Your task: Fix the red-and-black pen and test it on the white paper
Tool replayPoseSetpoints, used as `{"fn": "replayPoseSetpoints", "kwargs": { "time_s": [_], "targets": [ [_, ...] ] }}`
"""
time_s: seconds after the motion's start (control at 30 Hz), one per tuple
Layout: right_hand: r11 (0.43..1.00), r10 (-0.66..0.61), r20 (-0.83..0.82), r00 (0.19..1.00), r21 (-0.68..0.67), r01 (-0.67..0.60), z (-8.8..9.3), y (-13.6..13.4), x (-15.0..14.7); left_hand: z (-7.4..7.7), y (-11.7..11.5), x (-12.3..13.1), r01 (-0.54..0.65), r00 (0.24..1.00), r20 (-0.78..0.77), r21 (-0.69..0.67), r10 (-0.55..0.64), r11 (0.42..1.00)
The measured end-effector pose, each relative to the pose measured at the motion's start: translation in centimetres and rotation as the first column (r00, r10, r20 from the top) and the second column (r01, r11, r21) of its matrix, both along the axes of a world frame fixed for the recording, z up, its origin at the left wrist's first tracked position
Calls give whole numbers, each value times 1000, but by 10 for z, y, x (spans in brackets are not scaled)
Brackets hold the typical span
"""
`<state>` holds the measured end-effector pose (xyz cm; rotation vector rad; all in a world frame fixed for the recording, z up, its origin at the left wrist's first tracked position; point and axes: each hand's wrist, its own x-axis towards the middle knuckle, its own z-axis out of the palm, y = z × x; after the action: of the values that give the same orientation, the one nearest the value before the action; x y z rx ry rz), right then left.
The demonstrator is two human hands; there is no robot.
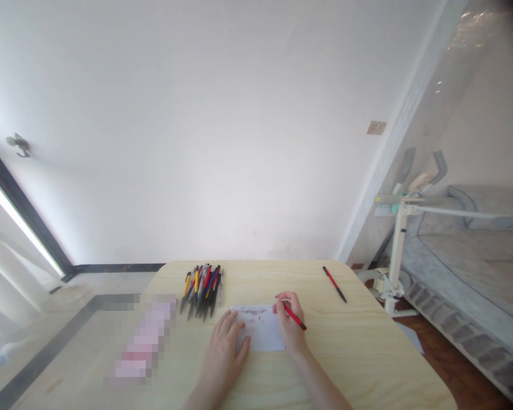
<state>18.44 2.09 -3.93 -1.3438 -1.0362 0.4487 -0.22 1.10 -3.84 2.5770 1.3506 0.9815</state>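
A small white sheet of paper (265, 336) with reddish and dark marks along its upper part lies on the table. My left hand (227, 341) rests on its left edge, fingers spread and holding nothing. A red and black pen (294, 316) is pinched in my right hand (291, 324), which lies at the paper's right edge. The pen's dark tip points up and left, near the sheet's upper right corner; whether it touches the paper I cannot tell. Beyond my left hand lies a pile of pens (202, 289) in yellow, red, black, blue and silvery colours.
Another red and black pen (334, 284) lies alone at the right of the pale wooden table (350, 353). A white wall (256, 142) rises behind the far edge. To the right stand a white exercise machine (397, 256) and a grey sofa (465, 256). A blurred-out pinkish patch (145, 336) is at the left.
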Motion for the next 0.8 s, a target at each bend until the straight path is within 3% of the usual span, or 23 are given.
{"fn": "replayPoseSetpoints", "kwargs": {
  "time_s": [0.2,0.4,0.6,0.8],
  "targets": [
    [997,79,-2,997,6,-79,7,-5,-5,18,-5,4,85,994,77,-24,-83,996],
    [995,87,148,985,30,-92,10,-7,-7,42,-23,25,279,958,148,-279,-246,919],
    [977,109,348,931,136,-165,8,-6,-5,47,-32,40,324,945,149,-318,-291,891],
    [976,133,395,909,108,-190,5,-5,-5,47,-31,38,311,950,74,-310,-303,898]
  ]
}}
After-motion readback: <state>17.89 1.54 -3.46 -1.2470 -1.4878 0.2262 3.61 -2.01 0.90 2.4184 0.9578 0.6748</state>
